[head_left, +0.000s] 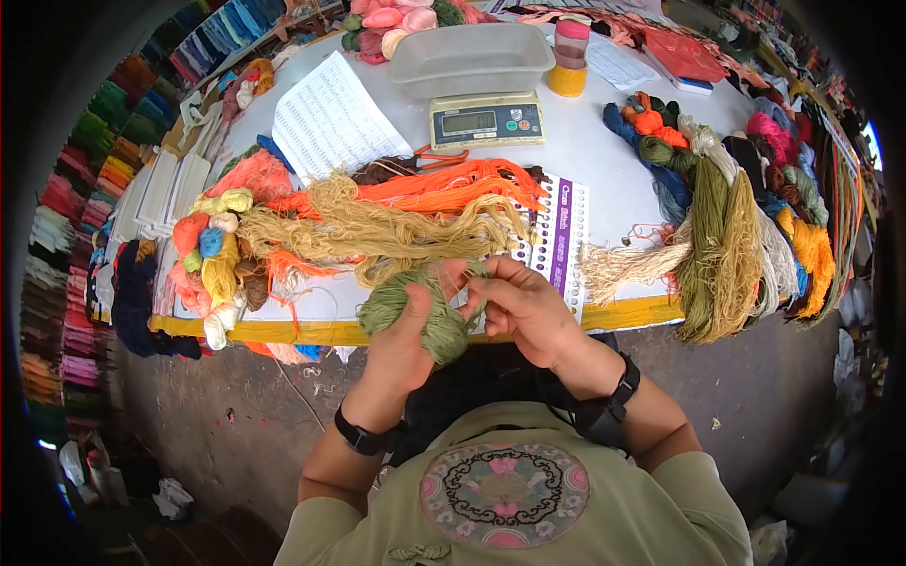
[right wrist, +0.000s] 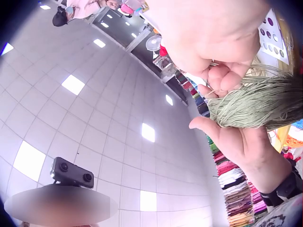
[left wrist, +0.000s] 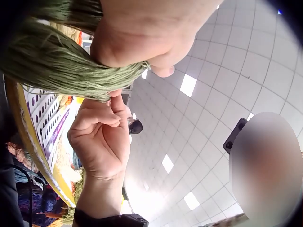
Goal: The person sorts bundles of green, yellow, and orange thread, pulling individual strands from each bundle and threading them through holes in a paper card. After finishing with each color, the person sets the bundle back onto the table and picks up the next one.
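A skein of pale green thread (head_left: 442, 328) is held over the table's front edge. My left hand (head_left: 396, 341) grips it, with the thumb lying along the near side. At the skein's upper end, my right hand (head_left: 530, 313) pinches a few strands between thumb and fingertips. In the left wrist view the green strands (left wrist: 57, 71) run under the left hand (left wrist: 151, 35) to the right fingertips. From the right wrist, the skein's looped end (right wrist: 251, 104) shows between the right hand (right wrist: 213, 35) and the left palm (right wrist: 244, 149).
Beyond the hands lie tan thread hanks (head_left: 377, 226), orange hanks (head_left: 453, 184) and a punched purple-and-white card (head_left: 559, 236). A digital scale (head_left: 488, 121) with a plastic tub (head_left: 472, 61) stands farther back. Olive hanks (head_left: 706, 245) hang over the right front edge; small colored balls (head_left: 220, 267) sit left.
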### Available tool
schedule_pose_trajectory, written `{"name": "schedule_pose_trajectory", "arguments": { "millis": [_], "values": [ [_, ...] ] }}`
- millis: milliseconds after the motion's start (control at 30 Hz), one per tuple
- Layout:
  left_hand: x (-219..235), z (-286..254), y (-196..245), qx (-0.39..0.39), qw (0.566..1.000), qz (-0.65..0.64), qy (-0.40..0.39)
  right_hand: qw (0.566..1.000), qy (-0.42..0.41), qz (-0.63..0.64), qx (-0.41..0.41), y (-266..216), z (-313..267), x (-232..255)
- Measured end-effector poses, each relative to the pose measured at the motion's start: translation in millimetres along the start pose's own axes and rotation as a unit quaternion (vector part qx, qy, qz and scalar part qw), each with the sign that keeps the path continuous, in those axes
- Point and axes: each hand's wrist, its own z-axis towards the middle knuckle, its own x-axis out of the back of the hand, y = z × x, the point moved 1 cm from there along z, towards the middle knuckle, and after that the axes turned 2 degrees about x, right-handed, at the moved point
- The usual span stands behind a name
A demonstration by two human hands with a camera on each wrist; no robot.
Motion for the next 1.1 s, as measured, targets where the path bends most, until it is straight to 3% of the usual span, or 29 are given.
{"name": "schedule_pose_trajectory", "arguments": {
  "millis": [133,200,400,533,600,733,833,933,1000,1100],
  "values": [
    [3,4,-5,0.000,0.997,0.036,-0.063,0.993,0.004,-0.115,0.032,0,-1,-8],
    [0,4,-6,-0.040,0.982,0.176,-0.048,0.991,-0.010,-0.124,0.041,1,-1,-7],
    [-8,1,-2,-0.012,0.999,0.042,-0.033,0.999,-0.002,-0.047,0.024,2,-4,-5],
    [0,0,-7,-0.040,0.996,0.080,-0.015,1.000,0.011,0.000,0.001,4,-3,-1],
    [2,-2,-9,-0.015,0.999,0.031,0.001,0.997,-0.010,0.080,-0.009,4,-4,0],
    [-4,-4,-7,-0.036,0.998,0.055,0.016,0.997,-0.003,0.082,-0.008,5,-7,-5],
    [-12,-7,-2,-0.070,0.983,0.163,0.039,0.999,0.010,0.044,0.003,3,-8,-9],
    [-7,-7,-4,-0.047,0.988,0.137,0.052,0.999,-0.002,0.049,0.000,6,-8,-4],
    [-2,-6,-6,-0.045,0.998,0.027,0.043,0.992,-0.035,0.119,0.001,7,-9,-1],
    [-6,-7,-4,-0.042,0.997,0.023,0.053,0.993,-0.032,0.111,0.002,6,-10,-2]
  ]
}}
